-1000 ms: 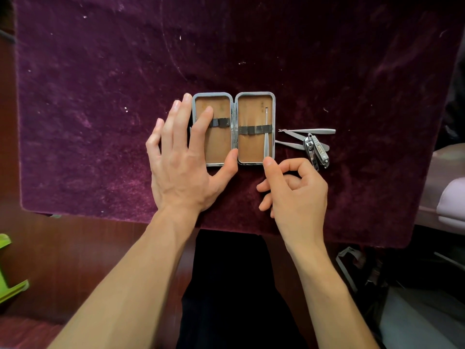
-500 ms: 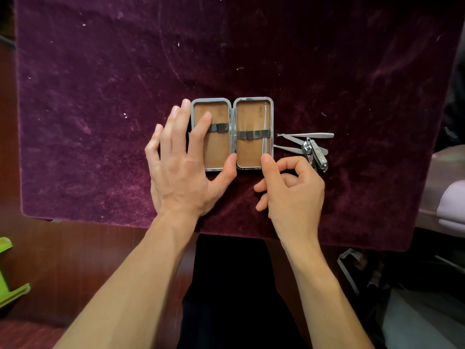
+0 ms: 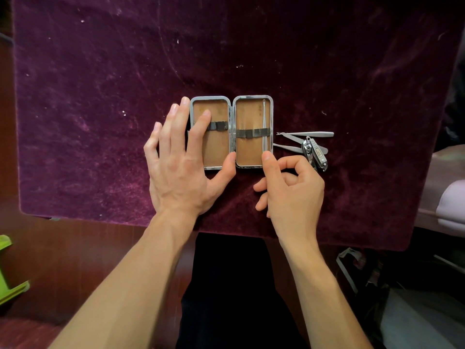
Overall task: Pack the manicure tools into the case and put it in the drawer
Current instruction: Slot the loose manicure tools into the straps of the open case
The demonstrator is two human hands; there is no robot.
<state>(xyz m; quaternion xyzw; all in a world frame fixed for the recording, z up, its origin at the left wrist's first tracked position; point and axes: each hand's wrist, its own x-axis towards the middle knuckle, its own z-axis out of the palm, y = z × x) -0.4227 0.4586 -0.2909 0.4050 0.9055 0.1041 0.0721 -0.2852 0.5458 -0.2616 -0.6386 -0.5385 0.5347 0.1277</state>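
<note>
Watching the head cam feed from my end; the case (image 3: 247, 153) lies open flat on the purple velvet cloth (image 3: 100, 122), both tan halves facing up, hinge running down the middle. The left hand (image 3: 181, 167) is flat with straight fingers; the index finger lies on the left half's lining up to its elastic band (image 3: 219, 125), the thumb tip touches the lower rim by the hinge, and the other fingers lie on the cloth just beside the case's left edge; it's gripping nothing, just resting on it. A slim metal pick (image 3: 264, 119) sits upright along the right edge of the right half, tucked under that half's elastic strap (image 3: 247, 133). The right hand (image 3: 292, 192) has one digit stretched out (looks like the thumb), its tip touching the pick's lower end at the rim; the rest of that hand's fingers are curled in with nothing inside them. Just right of the case, on the cloth, are the loose bits; tweezers (image 3: 312, 134), a second thin tool (image 3: 286, 147) and a nail clipper (image 3: 315, 153) lying across them, touching. A green thing (image 3: 10, 273) pokes in at the left edge over the wooden tabletop (image 3: 75, 248).
</note>
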